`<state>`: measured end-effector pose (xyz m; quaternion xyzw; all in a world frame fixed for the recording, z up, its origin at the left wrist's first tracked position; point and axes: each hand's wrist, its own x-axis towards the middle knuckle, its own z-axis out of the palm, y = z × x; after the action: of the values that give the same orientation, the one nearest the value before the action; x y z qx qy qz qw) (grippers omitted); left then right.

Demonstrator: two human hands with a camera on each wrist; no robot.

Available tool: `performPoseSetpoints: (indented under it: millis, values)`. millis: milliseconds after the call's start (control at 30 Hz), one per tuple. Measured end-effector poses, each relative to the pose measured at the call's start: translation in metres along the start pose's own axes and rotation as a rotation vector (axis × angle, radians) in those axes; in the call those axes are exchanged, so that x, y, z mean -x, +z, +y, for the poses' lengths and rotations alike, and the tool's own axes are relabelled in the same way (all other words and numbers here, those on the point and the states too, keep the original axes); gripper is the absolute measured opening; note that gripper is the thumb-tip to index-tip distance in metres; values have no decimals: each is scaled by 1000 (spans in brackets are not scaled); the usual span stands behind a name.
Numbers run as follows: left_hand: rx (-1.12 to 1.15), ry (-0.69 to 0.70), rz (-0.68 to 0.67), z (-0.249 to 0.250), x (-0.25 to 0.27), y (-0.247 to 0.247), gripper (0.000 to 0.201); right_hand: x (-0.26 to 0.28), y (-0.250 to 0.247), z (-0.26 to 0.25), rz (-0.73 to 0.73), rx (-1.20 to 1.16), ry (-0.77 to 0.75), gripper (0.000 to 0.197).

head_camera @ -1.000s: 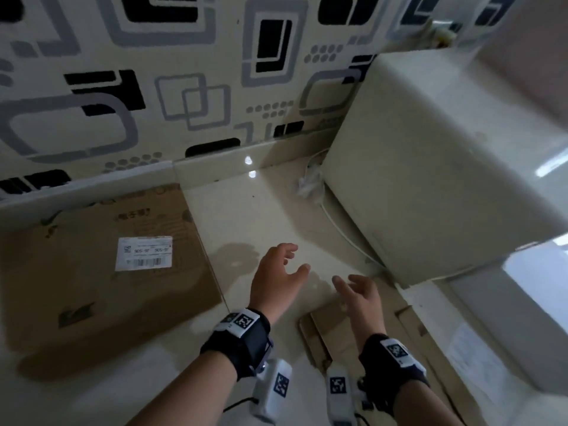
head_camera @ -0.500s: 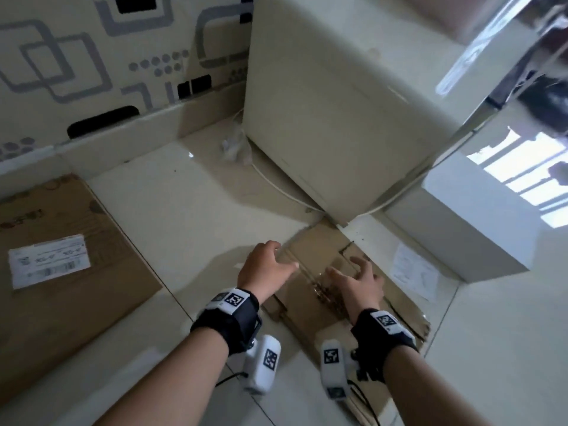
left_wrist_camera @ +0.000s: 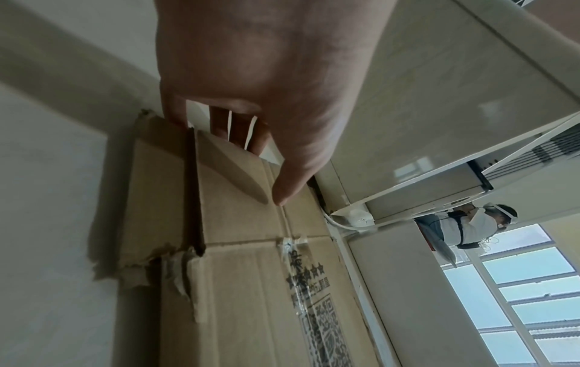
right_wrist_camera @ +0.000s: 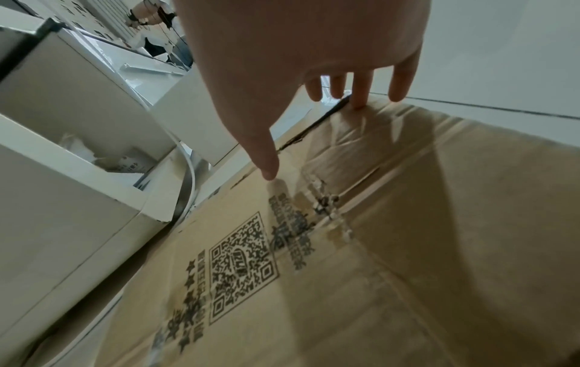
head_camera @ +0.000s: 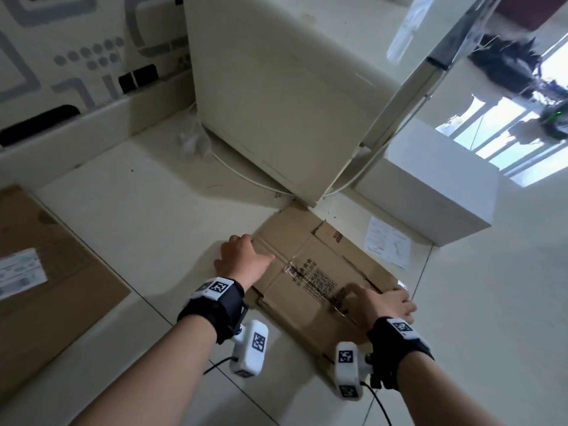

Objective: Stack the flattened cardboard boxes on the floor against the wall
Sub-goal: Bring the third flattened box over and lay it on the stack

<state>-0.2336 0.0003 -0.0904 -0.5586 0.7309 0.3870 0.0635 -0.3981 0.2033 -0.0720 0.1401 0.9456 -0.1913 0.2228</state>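
Head view, from our left: a large flattened cardboard box (head_camera: 55, 281) lies on the tiled floor (head_camera: 138, 210) against the patterned wall (head_camera: 76, 56), a white shipping label (head_camera: 20, 273) on its top face. Well apart from it, toward the middle, a second flattened box with a QR code (head_camera: 319, 272) lies on the floor, its far corner touching the foot of a cream cabinet (head_camera: 276, 103).

Our left hand (head_camera: 242, 262) sits at that box's left edge. In the left wrist view its fingers (left_wrist_camera: 238, 129) curl down over the far edge of a flap while the thumb (left_wrist_camera: 292, 183) presses on the top face, so the hand pinches the cardboard edge. Torn tape hangs at the seam below the hand.

Further right, our right hand (head_camera: 381, 302) rests at the box's right edge. In the right wrist view the fingers (right_wrist_camera: 361, 94) are fairly straight and spread, their tips at or over the edge, and the thumb (right_wrist_camera: 267, 159) reaches down to the printed face. We cannot tell whether any fingertip hooks under the cardboard.

Right of the box a white printed sheet (head_camera: 388, 245) lies flat on the floor, just beside a white block-shaped unit (head_camera: 436, 186). A white cable (head_camera: 246, 176) runs along the cabinet's base.
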Motion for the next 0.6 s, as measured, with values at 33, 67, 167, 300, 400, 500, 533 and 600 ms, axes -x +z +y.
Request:
performPoseSetpoints:
  millis: [33,67,167,300,400,500,533,600]
  values:
    - [-8,-1,-3,0,0,1,71,-3,-1,1,2,-2,21,119]
    - [-12,-2,-9,1,1,1,71,-3,-4,1,0,-12,50,118]
    - [-8,-7,-21,2,1,1,72,-11,-11,10,-56,-103,149,109]
    - [9,-3,-27,2,0,-1,73,-15,-10,22,-122,-241,173,111]
    - [49,-18,-38,-1,-2,-3,77,-30,-1,37,-151,-242,120,112]
    - [107,-46,-40,-7,-5,-6,83,-25,-3,39,-194,-312,87,58]
    - [130,-62,-36,-11,-7,-8,84,-17,-4,36,-198,-335,70,44]
    - [185,-95,-24,-20,-8,-13,84,-9,-2,33,-209,-355,48,40]
